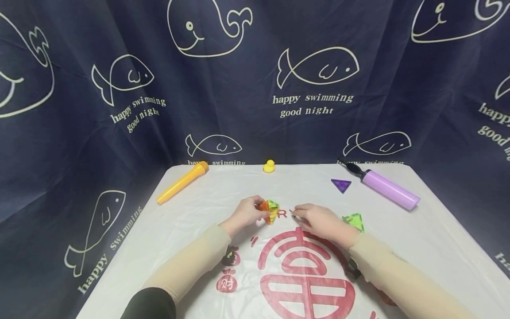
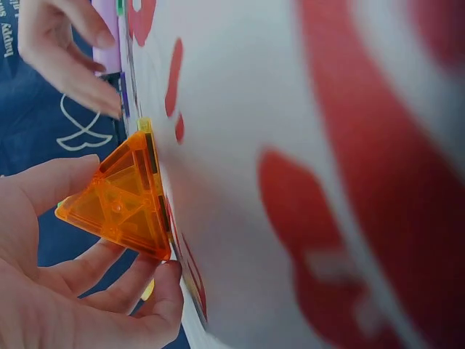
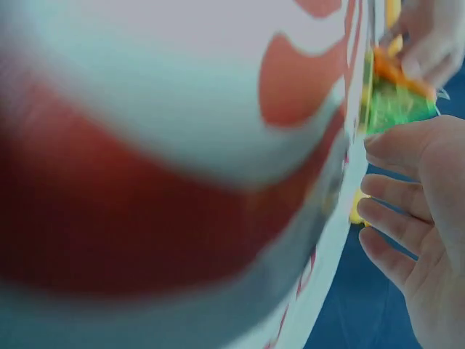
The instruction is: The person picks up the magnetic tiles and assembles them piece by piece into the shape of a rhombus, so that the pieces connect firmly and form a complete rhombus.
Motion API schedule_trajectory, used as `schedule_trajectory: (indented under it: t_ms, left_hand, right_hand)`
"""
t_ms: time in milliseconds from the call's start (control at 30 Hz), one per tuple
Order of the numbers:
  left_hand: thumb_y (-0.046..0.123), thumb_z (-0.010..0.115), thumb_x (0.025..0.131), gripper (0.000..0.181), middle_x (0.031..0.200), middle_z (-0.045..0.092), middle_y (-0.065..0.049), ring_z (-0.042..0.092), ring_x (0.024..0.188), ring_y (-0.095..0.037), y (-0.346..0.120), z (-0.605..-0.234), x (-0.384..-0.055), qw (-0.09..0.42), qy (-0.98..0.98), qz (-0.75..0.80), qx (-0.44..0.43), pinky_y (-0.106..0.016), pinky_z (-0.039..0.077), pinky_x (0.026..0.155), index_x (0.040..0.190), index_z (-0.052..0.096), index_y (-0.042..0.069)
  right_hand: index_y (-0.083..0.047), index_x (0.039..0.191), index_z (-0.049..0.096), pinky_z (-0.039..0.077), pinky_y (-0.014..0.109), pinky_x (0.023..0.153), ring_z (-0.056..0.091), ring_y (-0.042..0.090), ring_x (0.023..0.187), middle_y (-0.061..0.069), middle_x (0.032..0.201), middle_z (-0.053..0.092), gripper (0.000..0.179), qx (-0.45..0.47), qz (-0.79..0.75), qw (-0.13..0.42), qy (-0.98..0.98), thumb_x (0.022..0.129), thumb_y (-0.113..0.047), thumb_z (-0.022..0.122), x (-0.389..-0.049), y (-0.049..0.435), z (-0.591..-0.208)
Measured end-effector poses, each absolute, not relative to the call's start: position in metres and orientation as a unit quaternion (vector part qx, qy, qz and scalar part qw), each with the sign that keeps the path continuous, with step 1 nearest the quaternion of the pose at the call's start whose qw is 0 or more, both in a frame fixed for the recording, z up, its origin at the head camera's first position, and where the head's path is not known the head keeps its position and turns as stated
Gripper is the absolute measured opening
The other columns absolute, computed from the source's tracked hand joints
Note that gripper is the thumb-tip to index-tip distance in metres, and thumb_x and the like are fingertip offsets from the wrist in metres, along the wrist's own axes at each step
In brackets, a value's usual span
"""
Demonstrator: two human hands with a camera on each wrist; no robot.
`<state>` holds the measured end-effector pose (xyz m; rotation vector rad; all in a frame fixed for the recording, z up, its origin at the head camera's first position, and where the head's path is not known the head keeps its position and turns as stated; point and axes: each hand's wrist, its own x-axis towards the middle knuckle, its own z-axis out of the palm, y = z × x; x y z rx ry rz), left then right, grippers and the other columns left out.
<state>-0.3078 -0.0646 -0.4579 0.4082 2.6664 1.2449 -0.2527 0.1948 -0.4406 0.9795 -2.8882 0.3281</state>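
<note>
My left hand (image 1: 248,213) holds a small structure of translucent magnetic tiles (image 1: 273,213) near the middle of the white table. Its orange triangular tile (image 2: 120,200) faces the left wrist camera, with the thumb at one side and fingertips at the lower corner. A green tile (image 3: 396,105) shows on the side toward my right hand, and a yellow one along the bottom. A short distance to the right, my right hand (image 1: 320,219) hovers low over the table, fingers loosely bent with nothing between them. Beyond its wrist lies a green tile (image 1: 354,221), partly covered by the forearm.
At the back of the table (image 1: 223,186) are an orange-yellow microphone-shaped toy (image 1: 181,184), a yellow rubber duck (image 1: 269,166), a purple triangular tile (image 1: 341,185) and a lilac hand pump (image 1: 390,189) with a black nozzle. A dark blue curtain (image 1: 255,119) hangs behind.
</note>
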Motion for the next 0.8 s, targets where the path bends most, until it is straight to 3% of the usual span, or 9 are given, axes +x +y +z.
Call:
schedule_trajectory:
  t_ms: [100,333,633,800]
  left_hand:
    - [0.019,0.083,0.084,0.034,0.109,0.07,-0.01,0.066,0.09,-0.021,-0.079,-0.457,-0.306,0.086,0.898,0.413,0.124,-0.031,0.057,0.073,0.114,0.07,0.007]
    - [0.021,0.084,0.082,0.038,0.111,0.071,-0.01,0.066,0.103,-0.028,-0.114,-0.459,-0.304,0.053,0.907,0.404,0.106,-0.044,0.052,0.093,0.115,0.071,0.006]
    - [0.019,0.082,0.082,0.042,0.115,0.07,-0.012,0.064,0.108,-0.032,-0.147,-0.458,-0.306,0.04,0.91,0.406,0.069,-0.048,0.049,0.098,0.119,0.07,0.004]
    - [0.019,0.082,0.082,0.046,0.118,0.07,-0.015,0.063,0.112,-0.034,-0.156,-0.457,-0.308,0.037,0.909,0.41,0.061,-0.049,0.048,0.1,0.122,0.069,0.001]
  right_hand:
    - [-0.002,0.127,0.069,0.049,0.056,0.099,0.059,0.04,0.123,0.022,0.131,0.064,0.038,0.307,0.11,0.051,-0.944,0.09,-0.01,0.074,-0.249,0.213,-0.438]
    - [-0.001,0.122,0.07,0.047,0.06,0.099,0.058,0.048,0.12,0.028,0.13,0.062,0.039,0.277,0.12,0.085,-0.95,0.085,-0.01,0.078,-0.243,0.257,-0.444]
    - [0.002,0.131,0.064,0.039,0.069,0.1,0.049,0.058,0.122,0.035,0.133,0.055,0.053,0.201,0.122,0.058,-0.97,0.084,-0.017,0.08,-0.228,0.305,-0.45]
    - [0.004,0.128,0.064,0.04,0.071,0.098,0.052,0.059,0.117,0.036,0.128,0.057,0.05,0.187,0.125,0.046,-0.973,0.084,-0.014,0.08,-0.225,0.32,-0.456]
